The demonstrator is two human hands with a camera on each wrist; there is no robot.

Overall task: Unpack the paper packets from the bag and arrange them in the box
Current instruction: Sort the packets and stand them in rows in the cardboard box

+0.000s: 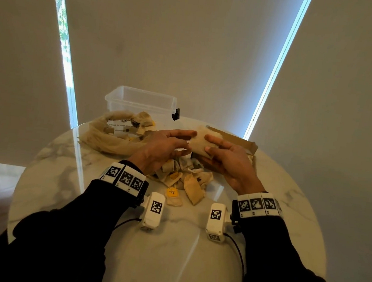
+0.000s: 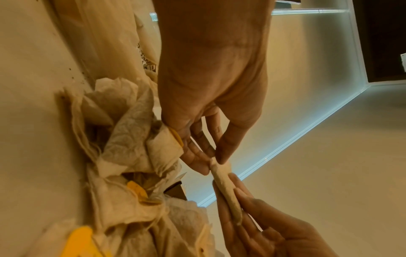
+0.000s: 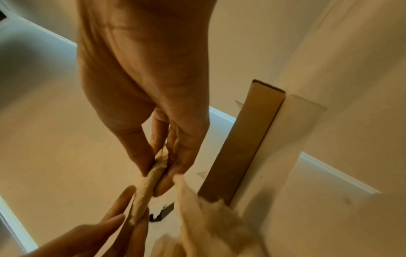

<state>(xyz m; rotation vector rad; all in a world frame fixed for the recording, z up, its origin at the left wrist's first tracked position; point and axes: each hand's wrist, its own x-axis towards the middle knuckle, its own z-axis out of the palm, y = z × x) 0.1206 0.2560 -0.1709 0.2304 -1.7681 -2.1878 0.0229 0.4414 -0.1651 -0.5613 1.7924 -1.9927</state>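
Both hands hold one beige paper packet [image 1: 199, 145] up above the table, in front of the open cardboard box [image 1: 236, 138]. My left hand [image 1: 191, 141] pinches the packet's left edge between thumb and fingers. My right hand [image 1: 207, 143] grips its right side, thumb on the near face. In the left wrist view the packet [image 2: 224, 184] is edge-on between the left hand [image 2: 216, 160] and the right hand's fingers [image 2: 248, 208]. The right wrist view shows the same packet [image 3: 144, 191] pinched by the right hand [image 3: 159, 175]. The thin beige bag [image 1: 111, 139] lies crumpled at the left with packets inside.
A loose pile of packets [image 1: 184, 178], some with yellow tags, lies on the round marble table [image 1: 66, 176] under my hands. A clear plastic container [image 1: 141, 101] stands at the table's far edge behind the bag. The cardboard box's wall [image 3: 241, 139] rises right of my right hand.
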